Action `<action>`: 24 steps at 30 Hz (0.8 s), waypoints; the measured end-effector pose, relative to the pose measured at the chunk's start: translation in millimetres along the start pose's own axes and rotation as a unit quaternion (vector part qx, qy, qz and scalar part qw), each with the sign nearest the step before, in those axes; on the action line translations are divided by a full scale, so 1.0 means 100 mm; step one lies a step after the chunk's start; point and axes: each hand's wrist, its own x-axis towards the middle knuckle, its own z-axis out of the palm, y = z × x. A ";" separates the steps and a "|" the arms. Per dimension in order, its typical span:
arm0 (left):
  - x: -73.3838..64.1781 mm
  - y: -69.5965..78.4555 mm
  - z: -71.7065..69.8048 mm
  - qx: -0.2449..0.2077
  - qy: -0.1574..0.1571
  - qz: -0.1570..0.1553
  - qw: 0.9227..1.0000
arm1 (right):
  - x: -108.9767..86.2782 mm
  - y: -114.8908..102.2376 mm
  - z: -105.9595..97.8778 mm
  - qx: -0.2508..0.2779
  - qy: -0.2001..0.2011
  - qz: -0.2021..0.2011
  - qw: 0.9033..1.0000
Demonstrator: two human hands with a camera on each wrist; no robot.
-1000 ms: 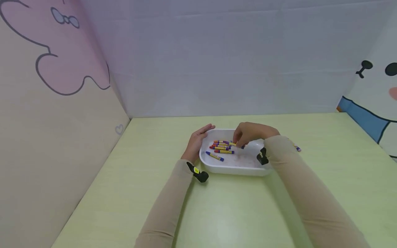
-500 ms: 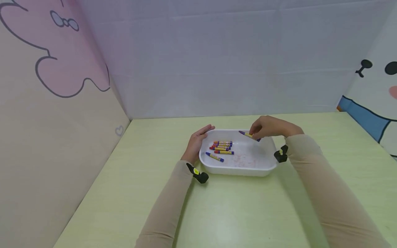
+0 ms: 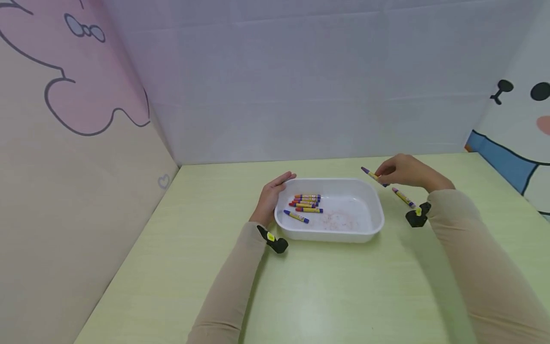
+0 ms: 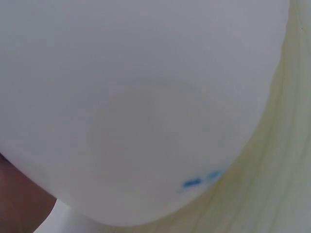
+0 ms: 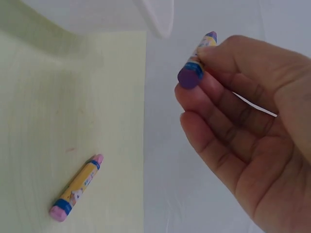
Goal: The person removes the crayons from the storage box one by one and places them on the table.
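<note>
Purple-tipped crayon (image 3: 372,175) pinched in right hand (image 3: 406,173), held above the table (image 3: 326,296) just past the tray's (image 3: 339,235) two o'clock corner. Left hand (image 3: 271,197) lying against the tray's nine o'clock rim, fingers relaxed. Pink crayon (image 3: 404,197) loose on the table at the tray's three o'clock. Risk: slipping from a light pinch, rolling away once down, or knocking the pink one. Plenty of bare table toward five o'clock; wall near at twelve.
</note>
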 end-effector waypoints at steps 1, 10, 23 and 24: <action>0.00 0.00 0.00 -0.001 0.000 0.001 1.000 | -0.02 0.04 0.00 -0.001 0.003 0.004 1.000; -0.02 0.00 -0.02 -0.003 0.000 0.002 1.000 | -0.15 0.36 0.02 0.003 0.010 0.051 0.999; -0.02 0.00 0.01 -0.021 -0.001 0.002 1.000 | -0.29 0.71 0.08 0.022 -0.008 0.115 0.993; -0.02 0.00 0.01 -0.020 -0.001 -0.001 1.000 | -0.30 0.73 0.09 0.021 -0.007 0.115 0.993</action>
